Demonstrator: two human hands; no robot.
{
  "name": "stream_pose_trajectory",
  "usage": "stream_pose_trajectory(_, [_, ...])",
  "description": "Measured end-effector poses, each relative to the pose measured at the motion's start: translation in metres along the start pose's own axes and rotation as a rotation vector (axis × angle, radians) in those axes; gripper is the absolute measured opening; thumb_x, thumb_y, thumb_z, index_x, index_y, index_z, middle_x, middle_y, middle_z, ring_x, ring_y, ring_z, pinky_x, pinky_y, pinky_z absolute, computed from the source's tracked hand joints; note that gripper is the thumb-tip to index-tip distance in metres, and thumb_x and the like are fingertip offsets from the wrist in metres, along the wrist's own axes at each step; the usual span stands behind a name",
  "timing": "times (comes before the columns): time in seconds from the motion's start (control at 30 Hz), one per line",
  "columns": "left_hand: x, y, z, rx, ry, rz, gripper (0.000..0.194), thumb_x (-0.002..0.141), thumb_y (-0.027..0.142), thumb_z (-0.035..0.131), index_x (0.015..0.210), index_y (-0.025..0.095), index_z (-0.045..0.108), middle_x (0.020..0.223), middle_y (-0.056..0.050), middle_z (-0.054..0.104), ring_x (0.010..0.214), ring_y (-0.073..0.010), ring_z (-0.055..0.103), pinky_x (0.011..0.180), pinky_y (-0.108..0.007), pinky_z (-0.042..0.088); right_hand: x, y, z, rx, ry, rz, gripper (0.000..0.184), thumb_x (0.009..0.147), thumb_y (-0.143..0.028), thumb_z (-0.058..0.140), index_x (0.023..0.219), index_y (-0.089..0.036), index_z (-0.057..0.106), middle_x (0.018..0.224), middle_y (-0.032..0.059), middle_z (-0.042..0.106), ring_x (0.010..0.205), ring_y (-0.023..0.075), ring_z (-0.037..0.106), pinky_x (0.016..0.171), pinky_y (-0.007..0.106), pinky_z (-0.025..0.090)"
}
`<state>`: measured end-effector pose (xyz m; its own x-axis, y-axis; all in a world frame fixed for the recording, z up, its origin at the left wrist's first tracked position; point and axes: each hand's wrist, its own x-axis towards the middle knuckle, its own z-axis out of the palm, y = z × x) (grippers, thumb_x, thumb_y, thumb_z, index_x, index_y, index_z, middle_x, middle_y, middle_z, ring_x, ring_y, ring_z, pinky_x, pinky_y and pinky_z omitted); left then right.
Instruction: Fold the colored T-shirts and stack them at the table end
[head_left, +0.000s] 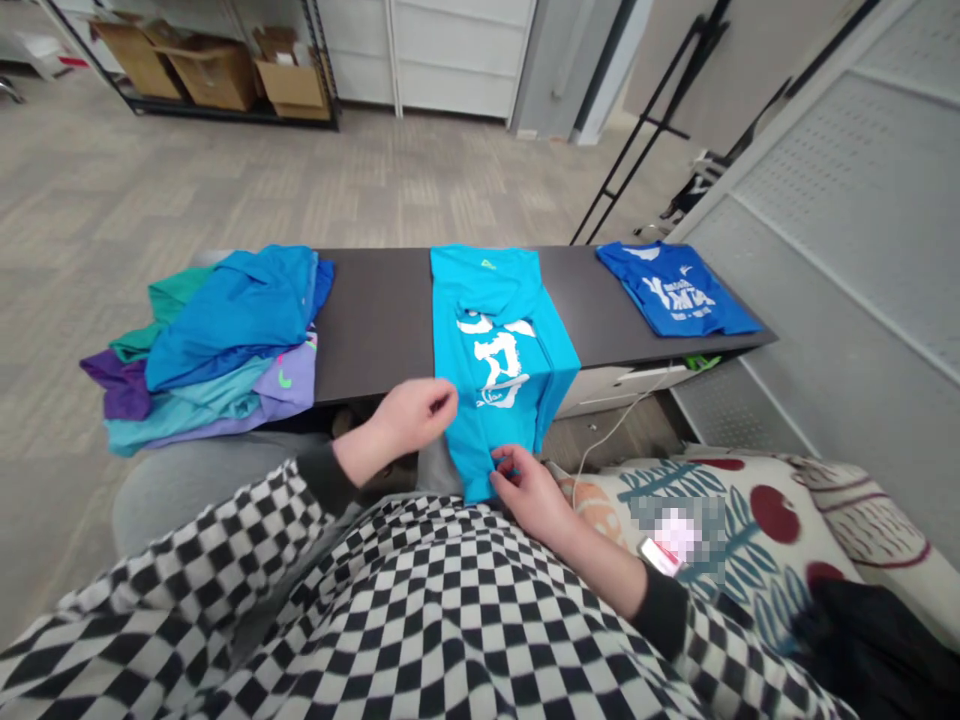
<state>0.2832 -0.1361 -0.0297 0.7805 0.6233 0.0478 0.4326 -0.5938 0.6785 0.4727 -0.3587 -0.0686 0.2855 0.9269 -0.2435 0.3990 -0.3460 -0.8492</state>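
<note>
A turquoise T-shirt (499,365) with white lettering lies partly folded across the dark bench in front of me, its lower end hanging over the near edge toward my lap. My left hand (416,412) is beside the shirt's left edge, thumb and fingers curled together. Whether cloth is caught in it is hidden. At the hanging end, my right hand (529,490) has the hem between thumb and fingers. To the right lies a folded blue T-shirt (682,292) with white print.
On the left end of the bench (371,320) is a loose heap of blue, green, purple and teal clothes (232,320). A patterned cushion (750,510) with a phone (661,556) is at my right. A white cable (611,432) hangs before the drawers. Cardboard boxes (214,75) stand on a rack beyond.
</note>
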Motion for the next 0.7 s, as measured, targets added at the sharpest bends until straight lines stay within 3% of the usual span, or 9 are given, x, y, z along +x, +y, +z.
stream_pose_trajectory(0.1, [-0.062,0.017,0.043,-0.238,-0.23,-0.276,0.056,0.104,0.07,0.052,0.078,0.026,0.075,0.078,-0.006,0.076,0.074,-0.0248,0.068,0.074,-0.038,0.049,0.0,0.002,0.0,0.037,-0.015,0.002,0.034,0.098,-0.039,0.065,0.128,-0.024,0.065,0.096,-0.0016,0.071,0.071,0.0165,0.064,0.069,0.031,0.051])
stream_pose_trajectory(0.17, [-0.082,0.02,0.068,-0.423,-0.308,-0.491,0.062,0.099,0.078,0.052,0.076,0.025,0.072,0.074,-0.006,0.076,0.067,-0.0232,0.066,0.067,-0.036,0.046,-0.001,0.001,0.002,0.045,-0.018,-0.002,0.035,0.097,-0.04,0.064,0.128,-0.024,0.065,0.095,-0.0016,0.07,0.071,0.0167,0.064,0.068,0.031,0.051])
stream_pose_trajectory(0.23, [-0.089,0.02,0.085,-0.518,-0.324,-0.606,0.065,0.094,0.085,0.054,0.074,0.024,0.071,0.071,-0.005,0.075,0.063,-0.0217,0.064,0.063,-0.035,0.044,-0.003,-0.001,0.003,0.025,-0.011,-0.012,0.035,0.097,-0.04,0.065,0.128,-0.023,0.065,0.096,-0.0004,0.071,0.075,0.0176,0.065,0.07,0.031,0.053])
stream_pose_trajectory(0.43, [-0.092,0.021,0.1,-0.507,-0.284,-0.557,0.068,0.075,0.09,0.073,0.065,0.024,0.065,0.064,-0.001,0.067,0.062,-0.0178,0.055,0.06,-0.033,0.036,-0.01,-0.005,0.005,-0.079,0.042,-0.049,0.034,0.097,-0.036,0.063,0.128,-0.023,0.066,0.096,0.001,0.073,0.078,0.0197,0.067,0.076,0.033,0.054])
stream_pose_trajectory(0.57, [-0.098,0.019,0.108,-0.646,-0.247,-0.604,0.072,0.071,0.095,0.071,0.069,0.023,0.067,0.064,-0.001,0.067,0.06,-0.0163,0.052,0.061,-0.032,0.039,-0.011,0.0,0.007,-0.138,0.089,-0.082,0.033,0.097,-0.033,0.06,0.128,-0.022,0.067,0.097,0.0027,0.074,0.081,0.0213,0.068,0.081,0.035,0.053])
stream_pose_trajectory(0.7, [-0.099,0.015,0.113,-0.627,-0.244,-0.588,0.074,0.071,0.096,0.071,0.067,0.023,0.066,0.061,0.0,0.065,0.058,-0.0154,0.051,0.061,-0.031,0.037,-0.008,0.006,0.006,-0.198,0.108,-0.124,0.033,0.098,-0.028,0.058,0.128,-0.021,0.066,0.097,0.0026,0.074,0.085,0.0221,0.07,0.086,0.036,0.054])
